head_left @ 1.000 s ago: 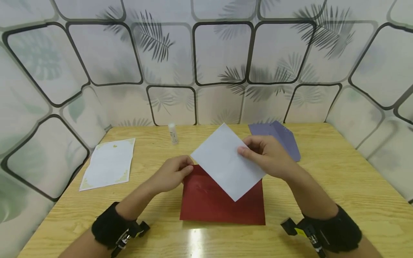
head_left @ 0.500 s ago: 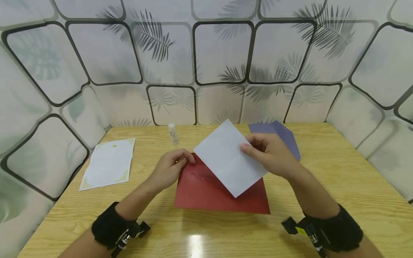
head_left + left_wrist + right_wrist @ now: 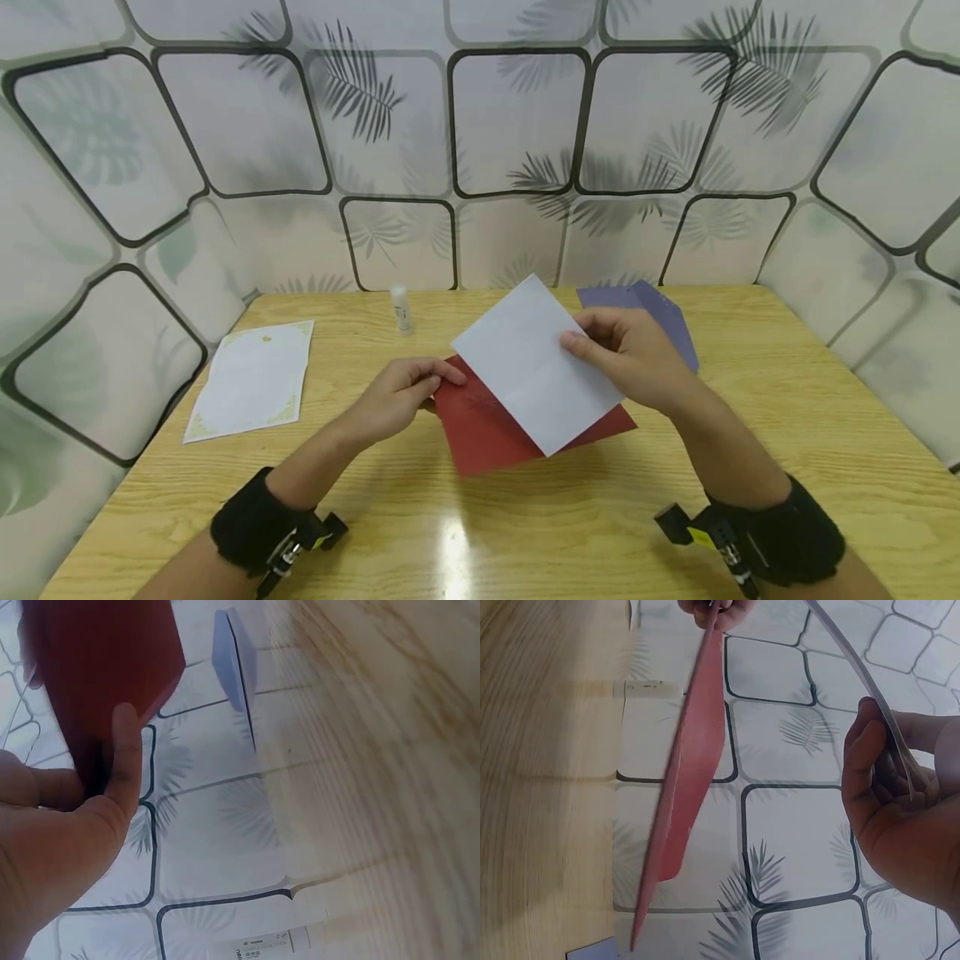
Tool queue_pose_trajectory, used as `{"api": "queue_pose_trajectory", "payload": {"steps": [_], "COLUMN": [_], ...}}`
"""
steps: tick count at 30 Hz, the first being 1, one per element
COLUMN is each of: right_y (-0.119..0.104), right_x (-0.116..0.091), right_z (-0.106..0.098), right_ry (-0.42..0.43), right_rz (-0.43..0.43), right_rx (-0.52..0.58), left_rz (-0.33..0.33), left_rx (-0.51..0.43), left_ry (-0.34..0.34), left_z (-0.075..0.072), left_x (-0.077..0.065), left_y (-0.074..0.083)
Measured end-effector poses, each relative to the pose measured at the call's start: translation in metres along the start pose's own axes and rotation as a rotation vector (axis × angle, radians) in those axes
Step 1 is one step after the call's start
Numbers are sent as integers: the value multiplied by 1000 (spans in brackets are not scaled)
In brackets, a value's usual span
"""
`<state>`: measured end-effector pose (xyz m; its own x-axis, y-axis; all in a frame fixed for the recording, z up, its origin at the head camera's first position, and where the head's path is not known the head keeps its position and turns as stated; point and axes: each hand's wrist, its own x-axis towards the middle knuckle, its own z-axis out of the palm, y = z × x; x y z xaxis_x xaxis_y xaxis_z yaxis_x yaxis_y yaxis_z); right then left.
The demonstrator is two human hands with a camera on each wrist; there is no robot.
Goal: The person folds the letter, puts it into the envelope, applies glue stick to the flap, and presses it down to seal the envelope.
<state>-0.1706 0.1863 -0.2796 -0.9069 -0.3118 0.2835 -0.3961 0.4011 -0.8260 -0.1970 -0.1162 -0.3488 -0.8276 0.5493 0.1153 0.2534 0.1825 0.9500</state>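
Observation:
My left hand (image 3: 397, 400) pinches the upper left corner of a red envelope (image 3: 483, 429), which is tilted above the table. Its pointed flap side shows on the red envelope (image 3: 694, 765) in the right wrist view. Between thumb and fingers, my right hand (image 3: 633, 354) holds a folded white sheet of paper (image 3: 536, 367) by its right side. The sheet is turned cornerwise and covers part of the envelope in the head view. From the right wrist, the white sheet (image 3: 855, 664) appears edge-on and apart from the envelope.
A white sheet with a gold border (image 3: 251, 379) lies at the left of the wooden table (image 3: 360, 533). At the back stands a glue stick (image 3: 402, 310). A purple envelope (image 3: 675, 329) lies behind my right hand. Patterned fabric (image 3: 517, 125) surrounds the table.
The red envelope has been lifted off the table and tilted, its lower left corner swinging up and right. The white sheet has risen slightly in my right hand.

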Motion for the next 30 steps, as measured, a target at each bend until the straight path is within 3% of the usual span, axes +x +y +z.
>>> {"api": "queue_pose_trajectory", "payload": {"steps": [5, 17, 26, 30], "right_y": [-2, 1, 4, 3], "right_x": [-1, 2, 4, 3], "right_z": [0, -4, -3, -2], "right_ry": [22, 175, 216, 214], "right_rz": [9, 27, 35, 61], "right_rx": [-3, -46, -60, -106], "left_rz": [33, 67, 41, 2], "left_rx": [85, 186, 196, 134], "left_ry": [-44, -8, -5, -31], "left_z": [0, 1, 5, 6], "left_x": [-1, -2, -4, -4], "left_y": [0, -3, 1, 3]}}
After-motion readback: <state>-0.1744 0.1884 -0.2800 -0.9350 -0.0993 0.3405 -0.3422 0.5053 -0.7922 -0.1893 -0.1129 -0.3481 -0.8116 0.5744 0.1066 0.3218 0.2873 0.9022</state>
